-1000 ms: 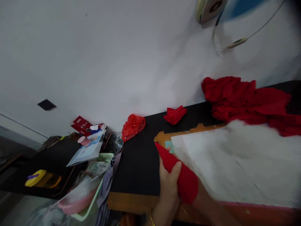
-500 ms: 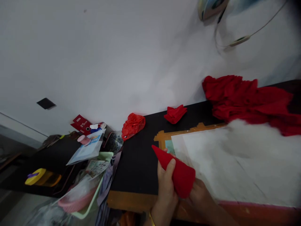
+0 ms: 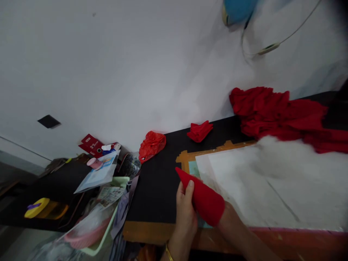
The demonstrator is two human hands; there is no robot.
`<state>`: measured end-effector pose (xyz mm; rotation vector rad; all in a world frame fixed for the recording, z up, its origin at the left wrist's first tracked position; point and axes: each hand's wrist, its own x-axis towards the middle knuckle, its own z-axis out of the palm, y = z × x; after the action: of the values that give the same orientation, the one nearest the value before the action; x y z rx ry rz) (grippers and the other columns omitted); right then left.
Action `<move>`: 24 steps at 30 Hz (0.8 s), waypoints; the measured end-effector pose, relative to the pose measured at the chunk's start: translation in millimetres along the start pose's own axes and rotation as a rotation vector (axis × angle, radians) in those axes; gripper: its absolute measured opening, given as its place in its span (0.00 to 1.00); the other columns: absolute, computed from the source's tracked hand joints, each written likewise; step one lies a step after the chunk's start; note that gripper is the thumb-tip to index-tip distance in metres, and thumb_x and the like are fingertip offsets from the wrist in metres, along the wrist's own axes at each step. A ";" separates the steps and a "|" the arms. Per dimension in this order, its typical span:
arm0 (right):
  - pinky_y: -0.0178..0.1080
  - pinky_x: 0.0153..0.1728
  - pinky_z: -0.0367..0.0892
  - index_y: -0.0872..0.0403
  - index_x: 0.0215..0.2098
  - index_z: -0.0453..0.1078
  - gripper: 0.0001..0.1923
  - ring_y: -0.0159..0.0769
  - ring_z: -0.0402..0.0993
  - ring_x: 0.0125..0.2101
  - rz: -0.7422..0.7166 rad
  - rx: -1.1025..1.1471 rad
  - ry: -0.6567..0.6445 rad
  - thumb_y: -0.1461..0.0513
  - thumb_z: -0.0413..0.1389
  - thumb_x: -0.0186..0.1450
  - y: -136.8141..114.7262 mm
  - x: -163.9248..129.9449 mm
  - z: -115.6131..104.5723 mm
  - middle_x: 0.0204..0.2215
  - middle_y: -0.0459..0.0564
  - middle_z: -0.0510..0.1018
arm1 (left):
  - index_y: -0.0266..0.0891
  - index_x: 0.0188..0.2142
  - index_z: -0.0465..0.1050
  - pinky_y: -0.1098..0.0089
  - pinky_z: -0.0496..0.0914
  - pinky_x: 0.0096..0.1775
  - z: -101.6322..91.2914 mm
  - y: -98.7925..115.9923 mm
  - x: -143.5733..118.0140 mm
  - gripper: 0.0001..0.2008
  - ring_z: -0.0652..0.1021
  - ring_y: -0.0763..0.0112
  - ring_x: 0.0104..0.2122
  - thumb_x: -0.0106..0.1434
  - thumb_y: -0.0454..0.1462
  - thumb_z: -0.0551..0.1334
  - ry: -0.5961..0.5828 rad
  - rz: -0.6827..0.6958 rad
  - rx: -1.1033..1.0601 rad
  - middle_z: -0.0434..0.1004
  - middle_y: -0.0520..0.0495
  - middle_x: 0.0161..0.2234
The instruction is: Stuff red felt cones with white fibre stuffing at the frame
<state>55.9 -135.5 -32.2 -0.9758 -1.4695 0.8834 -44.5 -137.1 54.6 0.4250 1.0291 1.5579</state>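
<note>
**Red cone in both hands at table's front edge**

Hidden / unclear:
- My right hand (image 3: 230, 217): mostly behind the red cone (image 3: 202, 197). Only wrist and forearm show; fingers not visible, so can't tell how it grips. It touches the cone's wide end.
- Top right: blue object (image 3: 239, 9) w/ thin hoop, cut off by frame, blurred. Can't identify.
- White fluff (image 3: 282, 156) on the white sheet (image 3: 244, 188): blurred, soft outline.
- Clutter at left is small and dim; labels unreadable.

Hand pose:
- My left hand (image 3: 185, 214): curled round the cone's lower side, thumb lying up along its narrow half. Closed on it. Gold bangle (image 3: 169, 253) at wrist, partly cut off.
- Cone: tilted, tip up-left over the black table (image 3: 160, 195), wide end down-right by the sheet's corner. Held just above the table's front edge.

Vs. earlier frame:
- Cone sits approx. same spot, tip same direction. Left thumb now nearer the tip.
- View shifted slightly: table items appear a bit up and left.

Also present:
- Red cloth pile (image 3: 277, 112), back right, against wall.
- Small folded red piece (image 3: 199, 131), back centre.
- Red plastic bag (image 3: 151, 145), left of it.
- Green basket (image 3: 108, 217) w/ papers, off table's left.
- Yellow item (image 3: 34, 208), far left.
</note>
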 end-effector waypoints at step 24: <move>0.45 0.50 0.74 0.52 0.57 0.66 0.22 0.43 0.71 0.54 -0.526 -0.367 -0.048 0.70 0.51 0.66 -31.2 10.8 -12.8 0.55 0.57 0.72 | 0.34 0.37 0.75 0.69 0.75 0.35 -9.3 13.5 22.3 0.16 0.80 0.67 0.30 0.60 0.47 0.65 0.156 -0.222 -0.347 0.80 0.43 0.32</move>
<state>65.0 -137.4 2.1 -0.7668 -1.8532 0.2611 -65.7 -119.3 54.3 -0.0505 0.8669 1.5455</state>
